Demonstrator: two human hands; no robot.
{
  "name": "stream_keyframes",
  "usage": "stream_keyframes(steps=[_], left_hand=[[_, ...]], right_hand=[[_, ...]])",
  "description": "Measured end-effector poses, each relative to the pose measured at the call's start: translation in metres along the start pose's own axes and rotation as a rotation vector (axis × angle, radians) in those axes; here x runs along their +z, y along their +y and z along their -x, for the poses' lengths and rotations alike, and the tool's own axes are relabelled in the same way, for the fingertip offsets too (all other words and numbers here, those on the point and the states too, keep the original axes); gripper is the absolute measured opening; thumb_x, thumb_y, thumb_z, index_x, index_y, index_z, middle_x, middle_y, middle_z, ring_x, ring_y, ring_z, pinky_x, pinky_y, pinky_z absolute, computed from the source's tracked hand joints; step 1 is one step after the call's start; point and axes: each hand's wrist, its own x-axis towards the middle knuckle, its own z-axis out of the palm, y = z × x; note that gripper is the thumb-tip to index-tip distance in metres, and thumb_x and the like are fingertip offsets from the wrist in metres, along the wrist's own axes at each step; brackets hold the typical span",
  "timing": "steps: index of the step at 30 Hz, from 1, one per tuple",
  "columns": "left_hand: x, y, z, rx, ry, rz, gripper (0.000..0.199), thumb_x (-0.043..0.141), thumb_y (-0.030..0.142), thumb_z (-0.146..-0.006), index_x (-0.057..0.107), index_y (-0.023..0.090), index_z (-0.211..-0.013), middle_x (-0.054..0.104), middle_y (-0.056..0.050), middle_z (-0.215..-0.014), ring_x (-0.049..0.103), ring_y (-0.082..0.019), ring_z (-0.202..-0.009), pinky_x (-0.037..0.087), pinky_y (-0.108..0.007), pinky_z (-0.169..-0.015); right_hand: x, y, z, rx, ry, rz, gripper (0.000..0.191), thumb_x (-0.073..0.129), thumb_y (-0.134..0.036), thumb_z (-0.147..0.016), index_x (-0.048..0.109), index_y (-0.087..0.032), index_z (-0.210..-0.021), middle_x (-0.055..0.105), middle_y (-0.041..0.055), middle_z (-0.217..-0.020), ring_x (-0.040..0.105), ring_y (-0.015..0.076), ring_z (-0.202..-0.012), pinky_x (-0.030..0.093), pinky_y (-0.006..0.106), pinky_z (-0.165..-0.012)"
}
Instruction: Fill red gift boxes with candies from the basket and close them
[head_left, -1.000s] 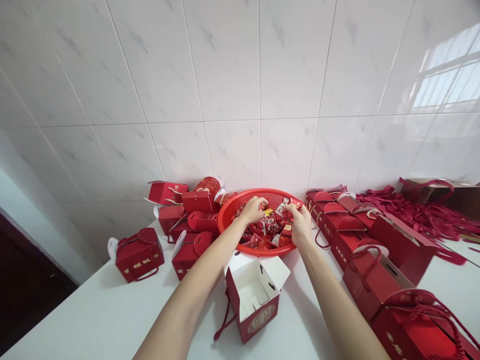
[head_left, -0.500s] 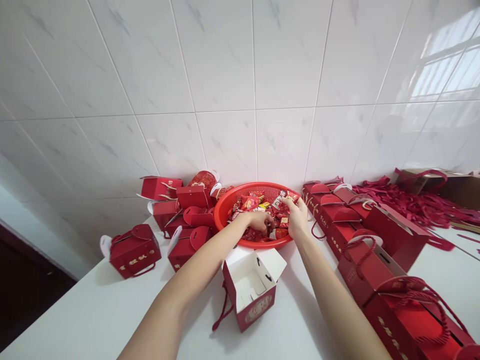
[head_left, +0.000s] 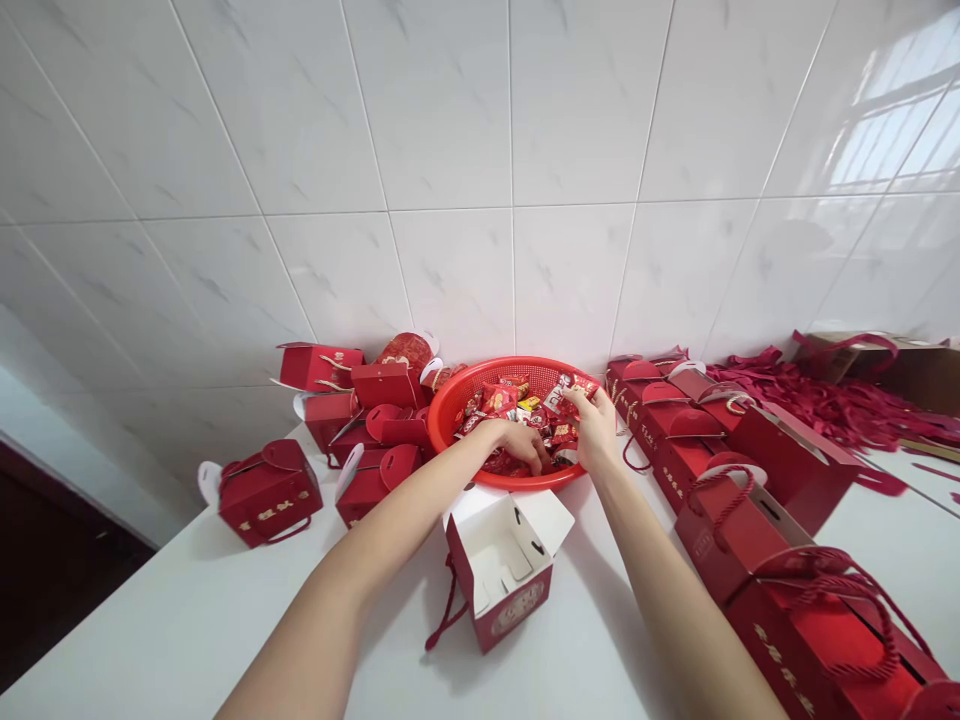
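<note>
From where I stand, both hands are at the red plastic colander [head_left: 448, 400] in the middle of the frame, which is heaped with wrapped sweets [head_left: 501, 399]. The left hand [head_left: 531, 448] has its fingers curled down among them; I can't tell how far they are closed or whether they have hold of one. The right hand [head_left: 592, 418], at the colander's right side, has thumb and fingers nearly together, pinching a red-and-white packet [head_left: 559, 393] above the pile. Just below, at lower centre, an open red gift box [head_left: 516, 608] shows its white inside. More red boxes [head_left: 271, 497] cluster at the left, others [head_left: 675, 440] line the right, and crimson ribbons [head_left: 817, 405] lie by a cardboard box [head_left: 919, 370] at the far right, all on the white table [head_left: 187, 620].
</note>
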Motion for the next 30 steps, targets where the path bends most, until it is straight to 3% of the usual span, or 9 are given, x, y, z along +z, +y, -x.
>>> stream_keyframes(steps=[3, 5, 9, 11, 18, 22, 26, 30], left_hand=[[-0.005, -0.007, 0.003, 0.022, 0.058, 0.002, 0.007, 0.075, 0.018, -0.056, 0.069, 0.02, -0.059, 0.063, 0.005, -0.06, 0.055, -0.014, -0.063, 0.043, -0.024, -0.064], [-0.011, -0.014, 0.006, 0.035, 0.117, 0.02, 0.014, 0.075, 0.022, -0.059, 0.062, 0.019, -0.054, 0.059, 0.005, -0.057, 0.053, -0.013, -0.061, 0.042, -0.024, -0.062], [-0.021, -0.025, 0.01, 0.072, 0.318, 0.135, 0.018, 0.073, 0.029, -0.065, 0.059, 0.019, -0.059, 0.06, 0.004, -0.061, 0.059, -0.015, -0.065, 0.046, -0.024, -0.064], [-0.022, -0.027, 0.011, 0.076, 0.354, 0.195, 0.017, 0.074, 0.029, -0.064, 0.06, 0.019, -0.062, 0.065, 0.002, -0.066, 0.063, -0.016, -0.069, 0.049, -0.024, -0.067], [-0.016, -0.023, 0.01, 0.055, 0.215, 0.363, 0.011, 0.068, 0.029, -0.072, 0.067, 0.019, -0.07, 0.074, -0.002, -0.078, 0.068, -0.017, -0.076, 0.053, -0.027, -0.077], [-0.013, -0.019, 0.009, -0.021, 0.166, 0.171, 0.01, 0.072, 0.029, -0.07, 0.073, 0.02, -0.073, 0.074, 0.0, -0.078, 0.067, -0.019, -0.083, 0.05, -0.028, -0.082], [-0.011, -0.011, 0.009, 0.012, 0.045, 0.018, 0.02, 0.079, 0.027, -0.06, 0.079, 0.026, -0.08, 0.074, 0.004, -0.086, 0.065, -0.02, -0.093, 0.046, -0.026, -0.087], [-0.008, -0.006, 0.008, -0.024, -0.057, 0.009, 0.016, 0.08, 0.032, -0.056, 0.076, 0.024, -0.069, 0.07, 0.003, -0.071, 0.063, -0.019, -0.076, 0.047, -0.026, -0.077]], right_hand=[[-0.001, 0.001, -0.001, 0.008, -0.003, 0.001, 0.031, 0.075, -0.029, -0.054, 0.06, -0.021, -0.079, 0.068, -0.0028, -0.074, 0.065, 0.0177, -0.071, 0.054, 0.028, -0.062], [-0.001, 0.002, -0.002, 0.006, 0.0, 0.001, 0.03, 0.076, -0.03, -0.054, 0.06, -0.021, -0.079, 0.067, -0.003, -0.073, 0.065, 0.018, -0.07, 0.053, 0.029, -0.061], [-0.002, 0.004, -0.004, -0.026, -0.016, -0.014, 0.029, 0.076, -0.03, -0.054, 0.061, -0.021, -0.078, 0.067, -0.0034, -0.072, 0.063, 0.0171, -0.069, 0.053, 0.029, -0.062], [-0.002, 0.004, -0.005, -0.037, -0.031, -0.027, 0.029, 0.077, -0.03, -0.054, 0.062, -0.021, -0.078, 0.067, -0.0039, -0.071, 0.062, 0.0159, -0.068, 0.053, 0.028, -0.063], [-0.001, 0.002, -0.004, -0.034, -0.023, 0.01, 0.027, 0.074, -0.03, -0.055, 0.061, -0.022, -0.076, 0.067, -0.0034, -0.071, 0.062, 0.0169, -0.068, 0.052, 0.028, -0.061], [-0.001, 0.001, -0.003, -0.009, -0.029, -0.001, 0.028, 0.075, -0.03, -0.054, 0.06, -0.022, -0.077, 0.068, -0.0028, -0.073, 0.063, 0.0171, -0.07, 0.052, 0.027, -0.061], [0.0, 0.0, -0.002, 0.011, -0.019, 0.007, 0.029, 0.074, -0.029, -0.054, 0.059, -0.022, -0.077, 0.068, -0.0028, -0.074, 0.064, 0.0177, -0.071, 0.052, 0.027, -0.061], [0.0, 0.0, -0.002, -0.002, -0.02, 0.01, 0.029, 0.075, -0.029, -0.053, 0.059, -0.022, -0.077, 0.068, -0.0028, -0.075, 0.066, 0.0187, -0.075, 0.055, 0.029, -0.066]])
